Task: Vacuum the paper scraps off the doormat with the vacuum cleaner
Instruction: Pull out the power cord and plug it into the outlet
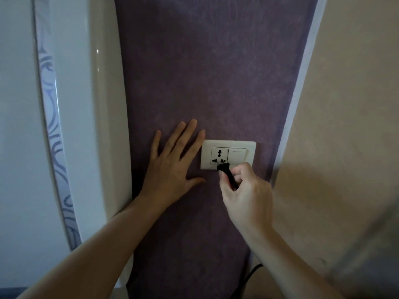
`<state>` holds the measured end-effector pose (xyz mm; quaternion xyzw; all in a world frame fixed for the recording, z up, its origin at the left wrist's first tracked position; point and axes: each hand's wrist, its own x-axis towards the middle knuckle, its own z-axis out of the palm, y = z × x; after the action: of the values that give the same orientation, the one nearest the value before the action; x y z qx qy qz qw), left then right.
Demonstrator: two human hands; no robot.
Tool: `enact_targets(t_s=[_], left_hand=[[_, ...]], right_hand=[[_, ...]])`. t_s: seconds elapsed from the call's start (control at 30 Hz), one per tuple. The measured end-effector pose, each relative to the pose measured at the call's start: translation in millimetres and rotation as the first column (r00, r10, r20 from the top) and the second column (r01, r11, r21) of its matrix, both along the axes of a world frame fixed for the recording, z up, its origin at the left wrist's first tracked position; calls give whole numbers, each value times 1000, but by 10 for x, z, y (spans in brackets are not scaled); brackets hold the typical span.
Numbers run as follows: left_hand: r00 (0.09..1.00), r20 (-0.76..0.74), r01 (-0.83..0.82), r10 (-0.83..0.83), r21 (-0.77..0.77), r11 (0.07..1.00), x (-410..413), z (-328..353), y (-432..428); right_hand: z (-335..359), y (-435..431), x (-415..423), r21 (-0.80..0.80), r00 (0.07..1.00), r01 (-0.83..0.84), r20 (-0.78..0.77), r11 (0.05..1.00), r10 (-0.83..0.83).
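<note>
pinching a small black plastic plug (225, 171) btwn thumb and curled fingers, the right hand (246, 195) holds it tilted at the lower edge of the white rectangular wall outlet plate (250, 145). plug's front end sits over the bottom-right slots of the multi-pin socket (219, 155) on the plate's left half; can't tell if the pins are in. a white rocker switch (237, 156) fills the plate's right half, just above the right hand's knuckles.

left hand (170, 167) lies flat on the purple textured wall panel (205, 72), fingers straight and spread, holding nothing. its index fingertip is just beside the plate's top-left corner and its thumb points twd the plug, w/ a gap btwn them.

thin black cord (253, 270) shows low down, beside the right forearm, against the purple panel.

glossy white curved surface (101, 104) w/ a grey-swirl patterned strip (49, 83) stands at left, touching the purple panel's edge. a white trim strip (306, 61) borders the panel at right, then a beige wall (345, 104).
</note>
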<state>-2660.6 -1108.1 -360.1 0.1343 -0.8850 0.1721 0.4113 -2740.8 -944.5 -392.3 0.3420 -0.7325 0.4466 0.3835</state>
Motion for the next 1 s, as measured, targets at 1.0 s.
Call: enact_targets(t_s=[1.0], left_hand=[[999, -28, 47, -46, 23, 999, 8, -7, -4]], right_hand=[[212, -282, 143, -31, 985, 61, 164, 998, -55]])
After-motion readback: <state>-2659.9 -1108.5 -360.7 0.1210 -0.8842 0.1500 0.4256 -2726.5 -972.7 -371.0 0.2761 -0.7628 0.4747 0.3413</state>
